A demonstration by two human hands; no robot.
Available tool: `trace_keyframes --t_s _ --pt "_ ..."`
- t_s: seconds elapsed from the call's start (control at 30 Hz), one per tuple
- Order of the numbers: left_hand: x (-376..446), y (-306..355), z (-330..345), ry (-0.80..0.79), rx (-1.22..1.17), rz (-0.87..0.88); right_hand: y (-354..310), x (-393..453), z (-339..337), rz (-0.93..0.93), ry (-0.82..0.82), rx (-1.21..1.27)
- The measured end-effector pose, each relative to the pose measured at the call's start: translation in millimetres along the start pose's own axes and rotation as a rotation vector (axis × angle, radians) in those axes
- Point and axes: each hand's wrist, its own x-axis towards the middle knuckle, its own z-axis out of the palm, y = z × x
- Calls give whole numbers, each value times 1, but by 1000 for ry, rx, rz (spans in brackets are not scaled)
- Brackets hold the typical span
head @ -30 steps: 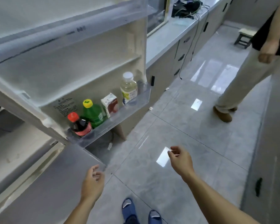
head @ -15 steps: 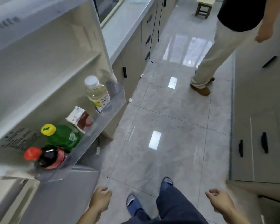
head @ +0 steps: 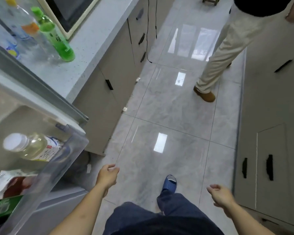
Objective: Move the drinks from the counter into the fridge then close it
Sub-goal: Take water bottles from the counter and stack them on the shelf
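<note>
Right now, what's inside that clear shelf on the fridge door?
In the door shelf stand a white-capped bottle of pale yellow drink and a small carton. Something green sits below them, cut off by the picture's edge. Anything further along is out of sight.

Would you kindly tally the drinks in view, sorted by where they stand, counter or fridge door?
Counter: 3, namely a green bottle, a clear bottle with an orange label and a clear bottle with a blue and yellow label.
Door shelf: 3, namely a white-capped bottle, a carton and a green bottle cut off by the edge.
Total: 6
</note>
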Motion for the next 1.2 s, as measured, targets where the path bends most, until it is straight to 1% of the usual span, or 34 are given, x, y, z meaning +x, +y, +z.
trace_keyframes --t_s 0.1,0.2,0.4,0.53,0.67,0.73,0.8,1.03,1.13,1.2 --pt "4 22 17 25 -22 -23 -67 36 -19 -103 -4 -19" --pt "9 30 24 58 -51 -75 -139 60 -26 -180 -56 -14" --pt "44 38 19 154 -130 -240 -277 87 -4 -328 -160 -65" --pt "82 51 16 216 -194 -332 -348 103 18 -399 -207 -159" --pt "107 79 12 222 -206 -419 -401 115 28 -426 -222 -298" --pt "116 97 11 236 -198 -407 -425 121 32 -443 -223 -371" --pt "123 118 11 237 -203 -356 -448 127 37 -455 -227 -444" --pt "136 199 5 291 -474 -281 -530 146 72 -522 -288 -643" --pt "133 217 3 352 -531 -276 -563 147 95 -568 -325 -740" --pt "130 228 1 405 -584 -268 -586 140 114 -640 -379 -803"
